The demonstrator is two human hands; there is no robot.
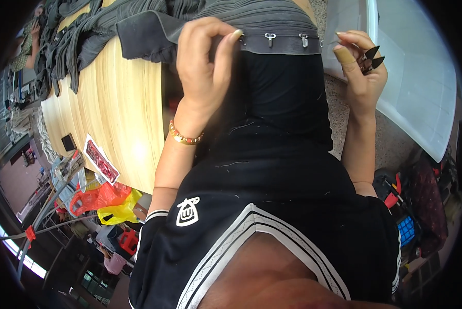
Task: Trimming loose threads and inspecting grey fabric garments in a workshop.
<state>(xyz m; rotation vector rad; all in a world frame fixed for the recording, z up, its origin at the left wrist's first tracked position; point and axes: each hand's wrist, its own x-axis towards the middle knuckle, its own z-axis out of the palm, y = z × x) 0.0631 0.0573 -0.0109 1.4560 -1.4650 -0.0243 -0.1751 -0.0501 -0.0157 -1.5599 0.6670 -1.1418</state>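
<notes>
Left hand (206, 67): closed, pinching grey garment (272, 23) by its zipper edge, at table (123, 113) near edge | Right hand (358, 67): curled round black snips (371, 57), just beside garment

The left hand (205, 67) pinches the edge of a zippered garment (272, 31) that lies across the person's lap, its zipper pulls (270, 37) just right of the fingers. The right hand (359, 67) is to the right of the garment, with thread snips (371, 57) in it. A wooden table (112, 113) stretches to the left, a pile of garments (76, 31) on its far end. A plastic bin (416, 77) sits to the right, behind the right hand
</notes>
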